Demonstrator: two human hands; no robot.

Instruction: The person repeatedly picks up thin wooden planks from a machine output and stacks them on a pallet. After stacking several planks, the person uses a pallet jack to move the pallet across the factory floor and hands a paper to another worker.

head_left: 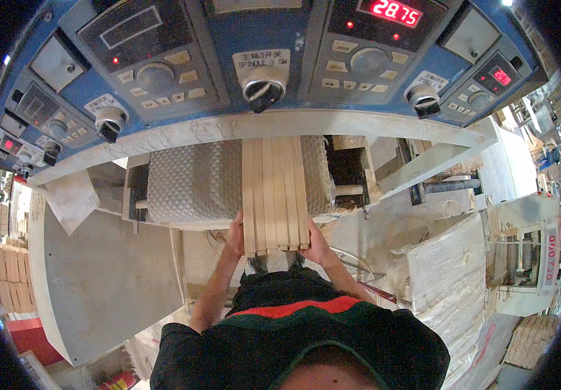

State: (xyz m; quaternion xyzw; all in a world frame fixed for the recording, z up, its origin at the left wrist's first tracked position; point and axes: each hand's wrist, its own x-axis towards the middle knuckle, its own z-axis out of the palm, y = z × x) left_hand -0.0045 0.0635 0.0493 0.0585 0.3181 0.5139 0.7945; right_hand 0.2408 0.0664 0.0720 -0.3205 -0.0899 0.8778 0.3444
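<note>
A bundle of long, pale wooden strips (274, 195) lies side by side in front of me, with its far part on a grey textured conveyor belt (192, 172) and its near ends past the belt's edge. My left hand (236, 235) is closed against the bundle's left side near those ends. Opposite it, my right hand (317, 242) grips the right side. The strips' near ends are slightly uneven. Fingers under the wood are hidden, and the far ends run out of sight beneath the machine's front panel.
Above the belt spans a blue control panel (212, 78) with knobs, switches and red displays. A grey metal surface (114, 273) stands at left. To the right are a pale wrapped stack (446, 273) and a machine part with rollers (521, 253). Stacked wood (8, 276) sits far left.
</note>
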